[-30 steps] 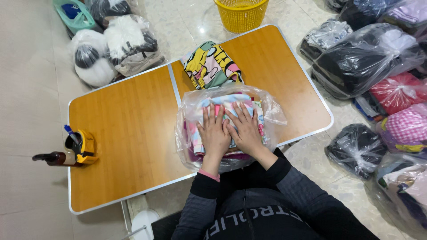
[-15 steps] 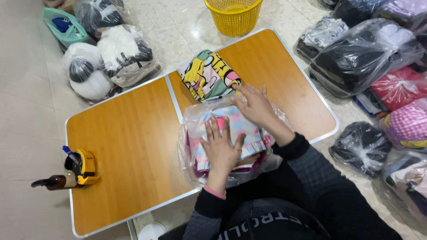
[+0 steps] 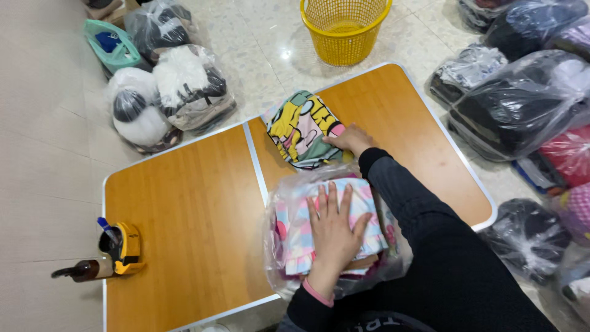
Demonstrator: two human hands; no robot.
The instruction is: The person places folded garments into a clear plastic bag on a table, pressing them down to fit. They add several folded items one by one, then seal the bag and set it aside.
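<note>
Pressing flat with spread fingers, the left hand (image 3: pixel 332 229) pins the bagged clothes (image 3: pixel 332 237) while the right hand (image 3: pixel 349 139) touches the folded cartoon garment (image 3: pixel 301 128) near the yellow basket (image 3: pixel 344 29).

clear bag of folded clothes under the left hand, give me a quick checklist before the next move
1. Left hand flat on the clear bag of folded clothes: ok.
2. Bag fully on the folding table: not ok, its near side reaches the table edge.
3. Right hand on the colourful folded garment: ok, fingers rest on its right edge.
4. Garment gripped: cannot tell, the hand only lies on it.
5. Bag mouth open toward the garment: cannot tell, plastic is crumpled.
6. Tape dispenser clear of the hands: ok, at the far left.
</note>
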